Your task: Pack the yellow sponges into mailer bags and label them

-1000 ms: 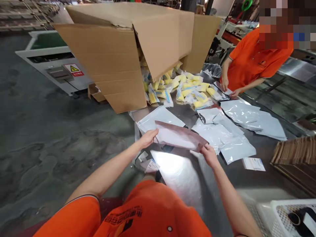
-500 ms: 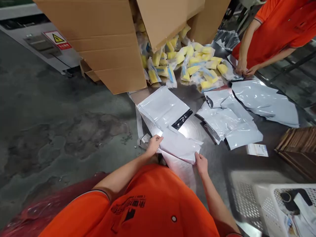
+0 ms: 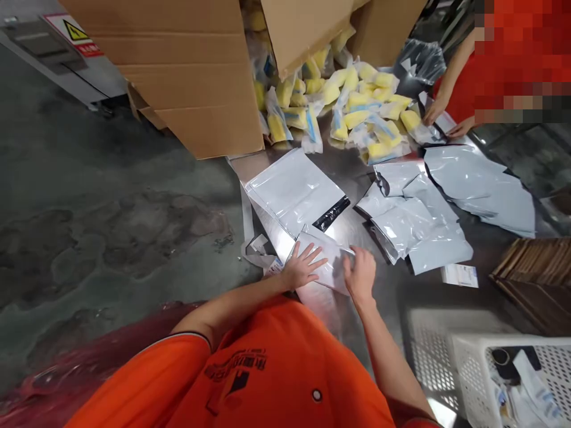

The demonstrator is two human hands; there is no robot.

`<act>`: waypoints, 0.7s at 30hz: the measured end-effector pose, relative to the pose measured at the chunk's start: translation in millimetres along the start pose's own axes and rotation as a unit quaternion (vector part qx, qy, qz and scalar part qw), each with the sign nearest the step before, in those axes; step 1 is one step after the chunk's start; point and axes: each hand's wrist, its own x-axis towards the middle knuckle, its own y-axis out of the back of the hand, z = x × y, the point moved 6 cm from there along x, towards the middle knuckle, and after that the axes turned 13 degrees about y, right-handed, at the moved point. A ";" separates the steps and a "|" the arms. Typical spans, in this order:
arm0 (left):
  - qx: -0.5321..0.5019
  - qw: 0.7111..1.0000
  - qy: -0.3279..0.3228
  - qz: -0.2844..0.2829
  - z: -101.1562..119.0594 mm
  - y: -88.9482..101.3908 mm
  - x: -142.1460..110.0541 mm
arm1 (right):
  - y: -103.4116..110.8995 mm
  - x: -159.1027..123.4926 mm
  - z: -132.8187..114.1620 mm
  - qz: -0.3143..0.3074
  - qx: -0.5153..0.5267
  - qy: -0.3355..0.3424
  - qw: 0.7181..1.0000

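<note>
A white plastic mailing bag [image 3: 332,252] lies at the near edge of the metal table, right in front of me. Spread flat on its left part is my left hand [image 3: 303,268], fingers apart and pressing down. At the bag's right end my right hand [image 3: 360,274] has its fingers curled round the edge, which looks folded inward. Just beyond lies a stack of flat white mailing bags [image 3: 297,187] with a black strip [image 3: 332,213] along one edge. Several filled white mailing bags [image 3: 419,217] are piled to the right.
Wrapped yellow items [image 3: 357,110] spill from a big cardboard box [image 3: 191,77] onto the metal table [image 3: 388,297]. A co-worker's hands [image 3: 439,113] handle a bag at the back right. More white bags [image 3: 482,184], stacked cardboard [image 3: 535,267] and a white plastic basket [image 3: 468,368] stand right.
My left hand has gone from pinching the bag's left corner to lying flat on it. My right hand has moved up slightly, and the bag's right end is now turned in.
</note>
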 end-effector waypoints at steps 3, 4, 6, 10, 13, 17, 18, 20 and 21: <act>-0.010 1.000 0.001 -0.013 0.2 1.5 1.0 | -35.8 54.1 -44.4 -0.134 0.001 0.112 0.985; -0.014 1.000 0.004 -0.020 0.2 1.4 1.1 | -48.5 68.4 -54.0 -0.175 -0.013 0.129 0.976; -0.025 0.999 0.013 -0.030 0.2 2.7 0.9 | -70.7 88.8 -65.4 -0.247 -0.043 0.152 0.956; -0.125 0.991 0.043 -0.024 1.4 18.5 2.2 | -87.4 103.1 -63.6 -0.307 -0.053 0.163 0.936; -0.321 0.927 0.195 -0.002 -13.7 33.6 14.0 | -77.2 104.1 -54.0 -0.277 -0.034 0.135 0.951; -0.511 0.748 0.422 -0.031 -35.9 28.1 37.8 | -63.1 99.3 -52.3 -0.245 -0.030 0.152 0.957; -0.546 0.704 0.452 -0.048 -38.0 24.6 43.8 | -61.5 97.6 -52.8 -0.242 -0.033 0.164 0.956; -0.592 0.633 0.493 -0.069 -41.1 18.2 52.3 | -60.0 94.0 -52.5 -0.233 -0.033 0.184 0.954; -0.594 0.625 0.501 -0.071 -42.7 16.8 55.4 | -59.9 92.2 -51.6 -0.229 -0.029 0.192 0.954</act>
